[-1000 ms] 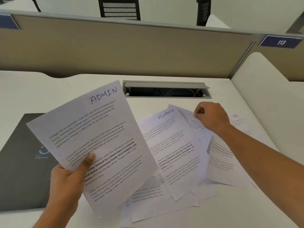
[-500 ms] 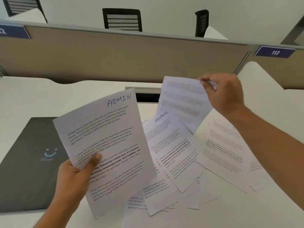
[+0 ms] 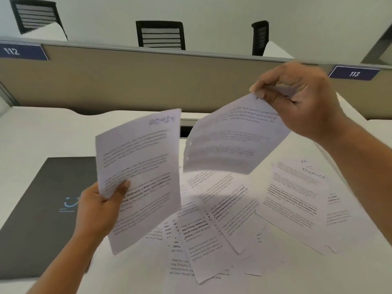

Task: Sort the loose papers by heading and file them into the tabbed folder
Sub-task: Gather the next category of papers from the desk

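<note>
Grips the ADMIN sheet [image 3: 144, 166] by its lower left edge in the left hand [image 3: 99, 209], thumb laid across the print, grip pinching the page upright with its heading at the top; probably the reference for an ADMIN pile. Below and to the right, overlapping on the desk [image 3: 42, 134], the loose papers [image 3: 212, 230], not yet sorted, most headings buried under neighbouring pages; to the left, flat and closed, the dark folder [image 3: 42, 219], well apart from both sheets in the air, its tabs out of sight. Lifts a second sheet [image 3: 233, 141] by its top corner in the right hand [image 3: 301, 102], grip pinching the paper between thumb and fingers, page sagging and blurred, heading hidden at the thumb; likely raised beside the first to compare headings. Below that hand, on the desk, a FINANCE sheet [image 3: 297, 198] lying over an HR sheet [image 3: 304, 161]. Farther back, a cable slot [image 3: 186, 128] half hidden behind the raised pages; then the beige partition [image 3: 127, 81] with plates [image 3: 353, 73] numbered 112 and 113; beyond, black chairs [image 3: 161, 35].
</note>
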`<state>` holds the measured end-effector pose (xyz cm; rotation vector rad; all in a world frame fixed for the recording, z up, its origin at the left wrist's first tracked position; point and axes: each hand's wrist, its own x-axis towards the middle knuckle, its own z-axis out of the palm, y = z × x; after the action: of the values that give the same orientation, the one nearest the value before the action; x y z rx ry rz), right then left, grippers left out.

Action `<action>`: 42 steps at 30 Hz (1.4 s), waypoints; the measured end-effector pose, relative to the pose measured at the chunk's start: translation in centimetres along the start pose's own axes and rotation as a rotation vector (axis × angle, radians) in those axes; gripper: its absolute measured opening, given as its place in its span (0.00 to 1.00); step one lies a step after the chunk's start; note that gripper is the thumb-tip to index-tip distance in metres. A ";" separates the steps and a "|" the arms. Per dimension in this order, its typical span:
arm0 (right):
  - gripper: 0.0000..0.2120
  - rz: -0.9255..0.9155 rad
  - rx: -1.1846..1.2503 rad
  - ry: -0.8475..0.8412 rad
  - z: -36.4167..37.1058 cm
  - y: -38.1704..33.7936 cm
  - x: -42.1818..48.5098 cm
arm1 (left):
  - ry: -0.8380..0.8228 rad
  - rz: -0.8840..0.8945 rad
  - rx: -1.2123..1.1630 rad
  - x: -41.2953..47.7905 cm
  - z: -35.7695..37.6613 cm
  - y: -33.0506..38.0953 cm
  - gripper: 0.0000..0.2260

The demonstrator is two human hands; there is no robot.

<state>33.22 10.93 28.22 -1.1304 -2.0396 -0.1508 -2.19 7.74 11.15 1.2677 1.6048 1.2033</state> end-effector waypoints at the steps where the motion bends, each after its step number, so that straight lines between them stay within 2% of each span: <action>1: 0.03 0.020 0.055 -0.039 0.3 -0.5 0.2 | -0.040 0.007 0.008 0.0 0.3 0.3 0.03; 5: 0.04 0.060 0.143 -0.211 2.2 -1.9 0.7 | -0.206 0.010 0.006 -0.5 1.8 1.2 0.02; 9: 0.06 0.167 0.353 -0.408 3.7 -3.2 0.8 | -0.272 0.008 -0.001 -1.0 2.8 1.8 0.04; 12: 0.04 0.183 0.388 -0.405 4.8 -3.6 0.9 | -0.346 -0.003 -0.037 -1.3 3.2 2.1 0.06; 14: 0.04 0.202 0.399 -0.369 5.4 -3.6 1.1 | -0.422 0.043 -0.107 -1.7 3.2 2.3 0.02; 17: 0.07 0.359 0.549 -0.378 5.6 -3.9 1.6 | -0.467 0.046 -0.234 -2.2 3.2 2.8 0.02; 18: 0.06 0.393 0.547 -0.398 5.6 -4.1 1.7 | -0.472 0.018 -0.284 -2.3 3.2 3.1 0.02; 21: 0.06 0.346 0.257 -0.415 5.8 -3.7 1.9 | -0.543 0.031 -0.301 -2.4 3.2 3.4 0.03; 25: 0.03 0.382 0.161 -0.388 6.4 -3.1 1.9 | -0.557 -0.066 -0.346 -2.6 3.1 3.3 0.09; 29: 0.04 0.398 0.117 -0.340 6.7 -2.7 1.5 | -0.522 -0.132 -0.395 -2.7 3.3 3.2 0.22; 31: 0.05 0.406 0.102 -0.319 7.1 -2.5 1.2 | -0.490 -0.114 -0.409 -2.8 3.6 3.3 0.20; 33: 0.03 0.407 0.118 -0.276 7.2 -2.7 0.9 | -0.446 -0.092 -0.400 -3.0 4.0 3.5 0.11; 34: 0.05 0.399 0.123 -0.231 7.0 -2.8 0.6 | -0.419 -0.098 -0.398 -3.0 4.2 3.6 0.09; 36: 0.18 0.412 0.078 -0.097 6.5 -2.1 -0.4 | -0.389 -0.115 -0.432 -3.0 4.4 3.6 0.06; 37: 0.26 0.476 0.099 -0.022 6.5 -1.5 -1.3 | -0.381 -0.117 -0.465 -3.0 4.3 3.6 0.06; 38: 0.33 0.585 0.205 0.030 6.2 -1.3 -2.4 | -0.376 -0.111 -0.498 -3.0 4.3 3.7 0.07; 39: 0.39 0.701 0.422 0.045 6.3 -1.2 -3.8 | -0.377 -0.100 -0.525 -3.0 4.3 3.7 0.08; 40: 0.44 0.807 0.667 0.009 6.8 -1.1 -5.4 | -0.377 -0.088 -0.538 -3.0 4.3 3.6 0.09; 42: 0.44 0.897 0.864 -0.159 8.3 -2.0 -8.8 | -0.389 -0.074 -0.543 -2.9 4.4 3.5 0.10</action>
<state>29.53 7.57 17.04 -1.3358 -1.2703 1.1660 3.54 6.08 13.27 0.9986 0.9492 1.1547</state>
